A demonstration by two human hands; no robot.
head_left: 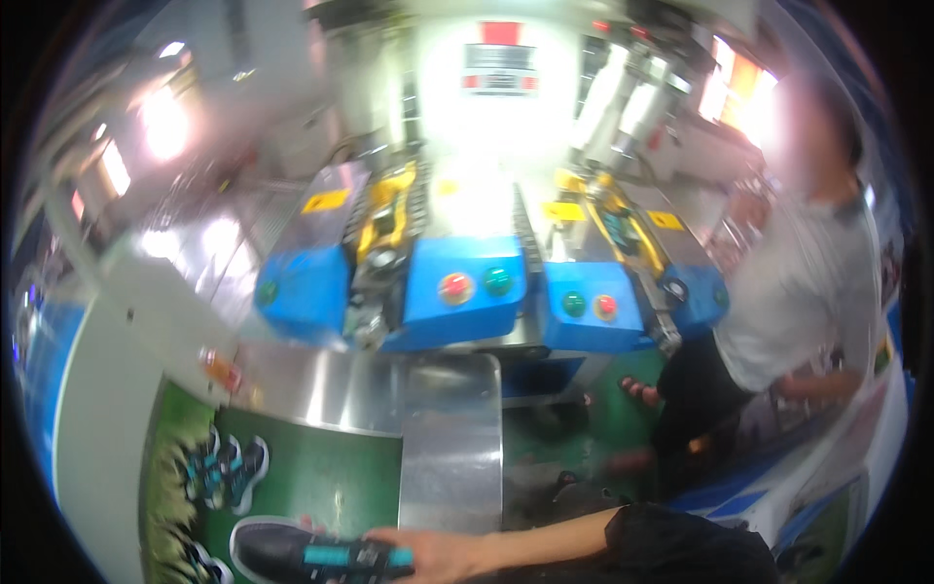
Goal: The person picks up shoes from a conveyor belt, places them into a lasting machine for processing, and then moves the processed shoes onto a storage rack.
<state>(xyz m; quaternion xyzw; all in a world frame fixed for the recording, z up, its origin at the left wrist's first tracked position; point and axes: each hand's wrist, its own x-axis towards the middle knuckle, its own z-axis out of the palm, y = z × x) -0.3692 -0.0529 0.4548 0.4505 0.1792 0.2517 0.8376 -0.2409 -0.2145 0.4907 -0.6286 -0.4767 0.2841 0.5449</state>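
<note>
Across the bottom of the view, my right forearm reaches leftward out of a dark sleeve. My right hand is closed around the heel end of a dark shoe with teal bands and a pale sole edge. The shoe's toe points left. A small bit of skin shows at the shoe's far edge; I cannot tell which hand it belongs to. My left hand is not otherwise seen. Several similar dark and teal shoes stand at the left, beyond the held shoe.
Ahead stands a machine with blue control boxes, red and green buttons, and yellow clamp parts. A metal shelf juts below it. A bottle stands at the left. Another person in a grey shirt is at the right.
</note>
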